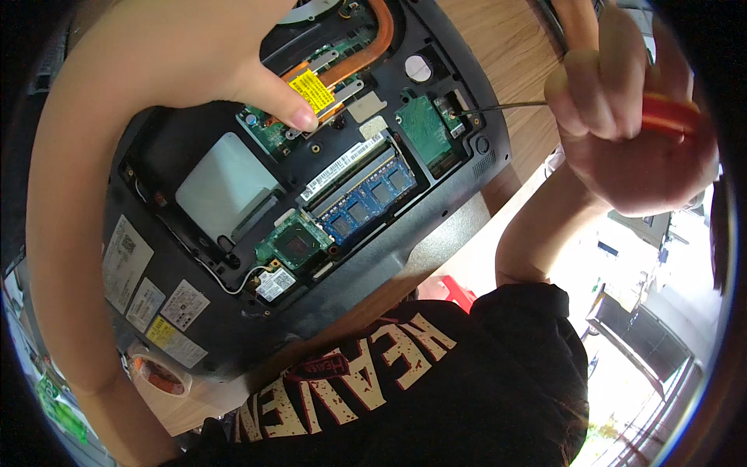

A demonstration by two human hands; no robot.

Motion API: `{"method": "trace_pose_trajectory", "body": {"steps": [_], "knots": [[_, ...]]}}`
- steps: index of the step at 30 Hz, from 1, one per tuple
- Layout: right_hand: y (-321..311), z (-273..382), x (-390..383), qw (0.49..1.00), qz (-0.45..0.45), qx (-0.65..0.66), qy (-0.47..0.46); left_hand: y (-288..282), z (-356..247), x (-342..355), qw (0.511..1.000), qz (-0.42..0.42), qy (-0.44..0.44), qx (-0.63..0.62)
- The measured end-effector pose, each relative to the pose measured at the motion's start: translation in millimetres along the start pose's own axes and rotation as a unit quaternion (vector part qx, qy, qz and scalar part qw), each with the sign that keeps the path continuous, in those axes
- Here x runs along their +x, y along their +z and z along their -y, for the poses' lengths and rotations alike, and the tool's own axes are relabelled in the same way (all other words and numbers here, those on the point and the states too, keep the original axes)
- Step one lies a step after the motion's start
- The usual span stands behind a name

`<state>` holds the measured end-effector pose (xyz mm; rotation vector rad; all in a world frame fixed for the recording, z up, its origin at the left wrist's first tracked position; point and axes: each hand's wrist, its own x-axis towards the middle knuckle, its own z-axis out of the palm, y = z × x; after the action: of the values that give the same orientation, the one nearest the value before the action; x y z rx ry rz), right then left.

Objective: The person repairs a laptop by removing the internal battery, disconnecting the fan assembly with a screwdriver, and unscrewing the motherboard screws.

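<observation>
- While the left hand (210, 50) reaches over the top of the laptop (249, 327), its thumb is stretched out, the tip down at the lower edge of the copper heat sink, just beside a yellow label (313, 90); the other fingers pass out of view at the top, so I cannot tell how far they are bent or whether they hold anything.
- The right hand (615, 132), raised beyond the laptop's right edge, has its fingers curled closed around the red handle of a screwdriver (669, 114).
- The thin shaft points left, its tip at a small fitting beside a green board (424, 128); whether it touches there I cannot tell.
- The laptop lies underside up and tilted across the view on a wood-grain table (498, 39), its inner parts exposed.
- A copper heat pipe (381, 31) curves toward the top, near part of a round fan (311, 11).
- Below the thumb sits a blue memory module (369, 201), with a small white-labelled card (275, 284) lower left.
- Paper stickers (128, 261) mark the shell's lower left; a roll of tape (180, 381) stands just beside that corner.
- The person's black shirt (506, 373) fills the bottom.
</observation>
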<state>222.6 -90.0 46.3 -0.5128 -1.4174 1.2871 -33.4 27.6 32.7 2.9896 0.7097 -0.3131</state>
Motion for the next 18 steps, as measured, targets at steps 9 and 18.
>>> {"method": "trace_pose_trajectory", "body": {"steps": [9,18], "knots": [[1.1,-12.7,-8.5,0.976,-0.179,-0.082,-0.093,8.0,6.8,4.3,1.0,0.001,0.009,-0.009],[4.1,-13.7,-13.5,0.967,-0.206,-0.111,-0.103,7.7,10.7,7.3,1.0,0.006,0.01,-0.016]]}}
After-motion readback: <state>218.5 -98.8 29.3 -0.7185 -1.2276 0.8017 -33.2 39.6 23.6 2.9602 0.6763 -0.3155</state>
